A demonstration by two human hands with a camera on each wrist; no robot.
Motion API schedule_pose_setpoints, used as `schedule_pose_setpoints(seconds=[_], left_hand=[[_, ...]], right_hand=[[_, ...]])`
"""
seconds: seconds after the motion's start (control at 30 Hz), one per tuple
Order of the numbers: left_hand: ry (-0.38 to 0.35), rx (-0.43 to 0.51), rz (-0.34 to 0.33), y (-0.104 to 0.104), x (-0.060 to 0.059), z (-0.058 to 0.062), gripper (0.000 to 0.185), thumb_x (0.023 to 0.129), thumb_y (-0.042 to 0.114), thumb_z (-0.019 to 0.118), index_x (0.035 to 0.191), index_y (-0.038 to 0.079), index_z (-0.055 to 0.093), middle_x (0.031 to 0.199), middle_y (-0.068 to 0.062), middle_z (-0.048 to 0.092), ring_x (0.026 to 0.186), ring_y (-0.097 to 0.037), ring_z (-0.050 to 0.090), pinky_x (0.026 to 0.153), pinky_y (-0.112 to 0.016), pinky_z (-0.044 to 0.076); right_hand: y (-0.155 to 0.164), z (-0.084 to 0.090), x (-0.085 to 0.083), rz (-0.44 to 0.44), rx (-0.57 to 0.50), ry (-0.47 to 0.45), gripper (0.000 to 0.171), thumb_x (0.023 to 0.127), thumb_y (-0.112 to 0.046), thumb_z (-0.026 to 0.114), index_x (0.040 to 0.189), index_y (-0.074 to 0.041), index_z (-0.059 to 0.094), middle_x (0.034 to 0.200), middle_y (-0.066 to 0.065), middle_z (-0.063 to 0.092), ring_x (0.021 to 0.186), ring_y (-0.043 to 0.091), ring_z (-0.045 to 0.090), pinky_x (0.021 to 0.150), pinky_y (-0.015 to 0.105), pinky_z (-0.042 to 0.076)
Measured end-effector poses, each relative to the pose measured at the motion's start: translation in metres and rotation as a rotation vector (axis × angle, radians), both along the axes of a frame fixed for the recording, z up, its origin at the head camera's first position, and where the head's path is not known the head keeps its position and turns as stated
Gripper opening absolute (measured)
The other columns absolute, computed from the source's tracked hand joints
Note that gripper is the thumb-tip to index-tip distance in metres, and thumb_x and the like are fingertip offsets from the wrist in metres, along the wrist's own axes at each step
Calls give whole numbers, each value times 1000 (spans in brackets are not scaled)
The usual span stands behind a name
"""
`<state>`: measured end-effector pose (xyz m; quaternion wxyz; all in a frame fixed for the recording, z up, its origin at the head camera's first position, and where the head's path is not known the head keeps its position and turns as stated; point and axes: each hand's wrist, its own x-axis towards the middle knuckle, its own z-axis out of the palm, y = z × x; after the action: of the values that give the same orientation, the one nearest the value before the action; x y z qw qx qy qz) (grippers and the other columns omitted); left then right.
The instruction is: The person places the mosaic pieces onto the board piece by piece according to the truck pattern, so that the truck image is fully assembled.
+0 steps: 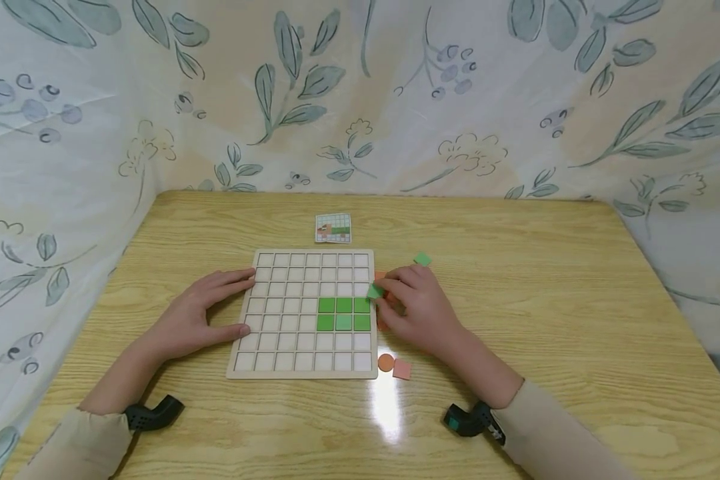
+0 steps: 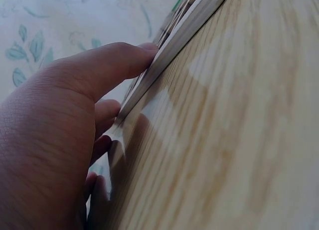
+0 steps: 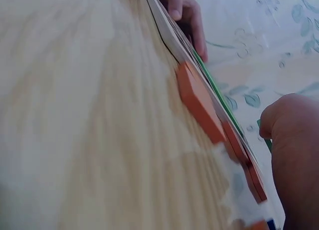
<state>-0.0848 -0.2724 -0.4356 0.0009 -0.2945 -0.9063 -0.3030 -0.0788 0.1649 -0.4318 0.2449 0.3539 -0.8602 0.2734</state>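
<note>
A wooden grid board [image 1: 279, 343] lies flat on the table, with several green tiles [image 1: 345, 305] in its cells right of centre. At the board's left edge, my left hand [image 1: 195, 312] rests its extended fingers and thumb; the left wrist view shows the thumb [image 2: 127, 60] against the rim. My right hand [image 1: 423, 307] pinches a green square tile [image 1: 375, 291] between thumb and fingertips, just over the board's right edge. Orange pieces [image 1: 380, 275] lie partly hidden under that hand; the right wrist view has orange pieces [image 3: 199, 105] lined along the board's side.
Behind the board lies a small picture card [image 1: 333, 228] with a green and orange pattern. A loose green tile [image 1: 422, 259] is beyond my right hand. Nearer me are an orange disc [image 1: 386, 363] and a pink square [image 1: 402, 369]. Patterned cloth [image 1: 360, 93] hangs around the table.
</note>
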Motion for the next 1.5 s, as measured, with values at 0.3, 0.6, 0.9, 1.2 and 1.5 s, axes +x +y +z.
schedule_pose_setpoints(seconds=[0.3,0.6,0.9,1.2,1.5], left_hand=[[1,-12,13,-1,1,-2,82,87,36,95,159,21,60,169,3,48,155,-33,41,121,-50,34],[3,-5,9,0,0,-5,82,87,36,95,160,21,60,169,5,48,155,-33,41,122,-47,33],[7,-4,-9,4,0,-6,80,89,36,93,160,20,60,169,2,48,155,-37,40,123,-47,33],[6,-2,4,3,1,-7,81,88,36,94,160,21,60,169,4,48,155,-33,41,123,-37,30],[21,-9,7,3,4,-4,80,87,35,94,159,21,61,168,2,49,154,-34,43,122,-42,33]], right_hand=[[-31,1,3,64,32,-39,25,93,-13,80,116,-3,82,112,8,74,104,28,66,94,46,53],[-55,1,5,116,44,-23,21,94,-17,82,113,-7,84,110,5,75,99,25,66,93,42,53],[-73,2,10,164,85,-96,19,98,-18,80,114,-9,83,109,1,73,99,21,63,89,37,52],[-82,1,12,193,212,-117,20,103,-22,75,118,-12,82,112,1,72,105,21,62,97,38,51],[-86,2,13,205,232,-128,21,103,-22,75,120,-13,82,114,0,72,107,21,61,98,38,50]])
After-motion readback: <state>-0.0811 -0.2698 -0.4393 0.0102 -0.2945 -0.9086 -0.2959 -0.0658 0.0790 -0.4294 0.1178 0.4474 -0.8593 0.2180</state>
